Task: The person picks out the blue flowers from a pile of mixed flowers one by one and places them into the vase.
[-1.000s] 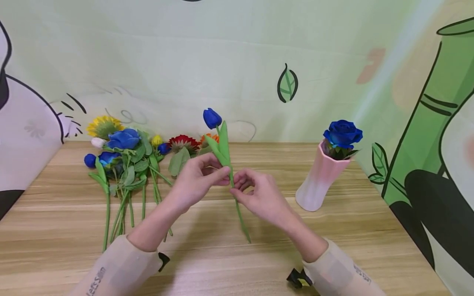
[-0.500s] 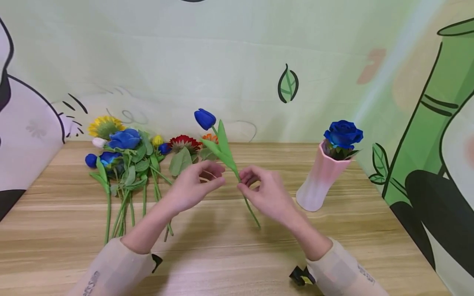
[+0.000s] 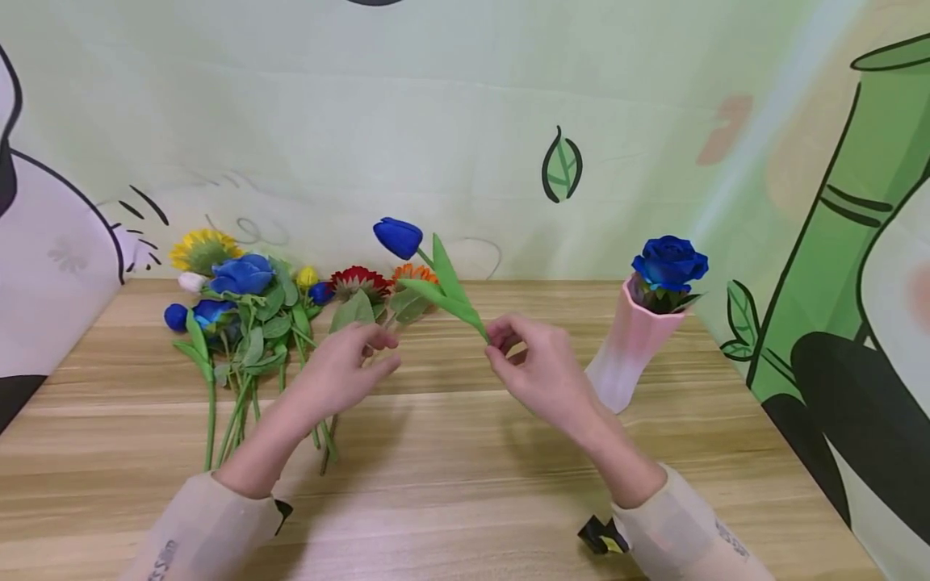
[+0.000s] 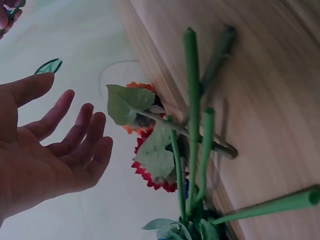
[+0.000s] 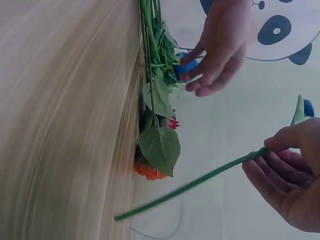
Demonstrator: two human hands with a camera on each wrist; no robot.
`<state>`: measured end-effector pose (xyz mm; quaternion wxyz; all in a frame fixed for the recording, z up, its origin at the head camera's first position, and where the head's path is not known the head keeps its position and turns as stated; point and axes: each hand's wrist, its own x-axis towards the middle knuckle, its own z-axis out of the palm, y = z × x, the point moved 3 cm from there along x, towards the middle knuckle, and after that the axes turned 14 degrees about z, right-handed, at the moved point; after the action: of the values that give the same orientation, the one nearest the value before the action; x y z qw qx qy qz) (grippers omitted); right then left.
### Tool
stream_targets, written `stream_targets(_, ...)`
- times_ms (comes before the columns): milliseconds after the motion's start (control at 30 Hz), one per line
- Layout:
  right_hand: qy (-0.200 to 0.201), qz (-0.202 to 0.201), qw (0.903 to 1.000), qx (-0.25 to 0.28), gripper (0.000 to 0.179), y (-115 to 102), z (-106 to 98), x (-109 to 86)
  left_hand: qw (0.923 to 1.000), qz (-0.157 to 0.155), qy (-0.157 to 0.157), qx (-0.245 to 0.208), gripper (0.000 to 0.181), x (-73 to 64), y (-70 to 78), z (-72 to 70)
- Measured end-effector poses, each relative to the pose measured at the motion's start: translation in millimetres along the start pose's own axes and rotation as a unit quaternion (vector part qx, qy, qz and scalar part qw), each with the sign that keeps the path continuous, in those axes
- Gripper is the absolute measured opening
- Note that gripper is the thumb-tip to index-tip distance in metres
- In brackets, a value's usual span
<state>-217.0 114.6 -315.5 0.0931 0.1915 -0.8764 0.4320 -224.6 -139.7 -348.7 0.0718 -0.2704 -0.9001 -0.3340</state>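
My right hand [image 3: 541, 367] pinches the green stem of a blue tulip [image 3: 398, 238] between thumb and fingers, just under its two long leaves. The bloom leans to the upper left, and in the right wrist view the bare stem [image 5: 190, 185] slants away below the fingers. My left hand [image 3: 345, 367] is empty, its fingers loosely bent, in front of the flowers lying at the left. To the right stands a pink and white vase [image 3: 632, 347] with a blue rose [image 3: 670, 263] in it.
Several artificial flowers lie on the wooden table [image 3: 450, 500] at the left, among them a yellow sunflower [image 3: 206, 248] and a blue rose [image 3: 243, 274]. Red [image 3: 359, 281] and orange flowers [image 3: 414, 274] lie toward the back. A printed cloth [image 3: 450, 129] hangs behind the table.
My left hand has let go of the tulip and drawn back to the left. My right hand has carried the tulip a little to the right, its bloom tipping further left.
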Motion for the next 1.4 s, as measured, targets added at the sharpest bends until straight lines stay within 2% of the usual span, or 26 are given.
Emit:
stream_targets(267, 0.024, -0.054, 0.9975, -0.038, 0.014, -0.6, -2.6, -0.2, 0.9997, -0.002, -0.019, 0.014, 0.028, -5.0, -10.7, 1.0)
stream_targets(600, 0.070, -0.120, 0.9866, -0.086, 0.013, -9.2, -10.6, -1.9, 0.9992, -0.023, -0.031, 0.012, 0.031, -11.5, -18.9, -3.4)
stream_targets(867, 0.100, -0.143, 0.9784, -0.111, 0.013, -18.4, -17.8, -3.4, 0.9988, -0.027, -0.039, 0.014, 0.032, -12.1, -21.6, -3.9)
stream_targets(1000, 0.108, -0.155, 0.9749, -0.118, 0.013, -23.1, -19.2, -4.2, 0.9993, -0.016, -0.034, 0.007, 0.032, -12.8, -22.8, -2.9)
stream_targets(1167, 0.123, -0.173, 0.9689, -0.126, 0.014, -28.8, -20.9, -5.3, 0.9996, 0.003, -0.015, -0.024, 0.028, -12.9, -25.0, -2.3)
stream_targets(1400, 0.146, -0.197, 0.9599, -0.136, 0.012, -37.3, -25.2, -5.9, 0.9993, -0.004, -0.007, -0.037, 0.024, -14.3, -27.9, -2.1)
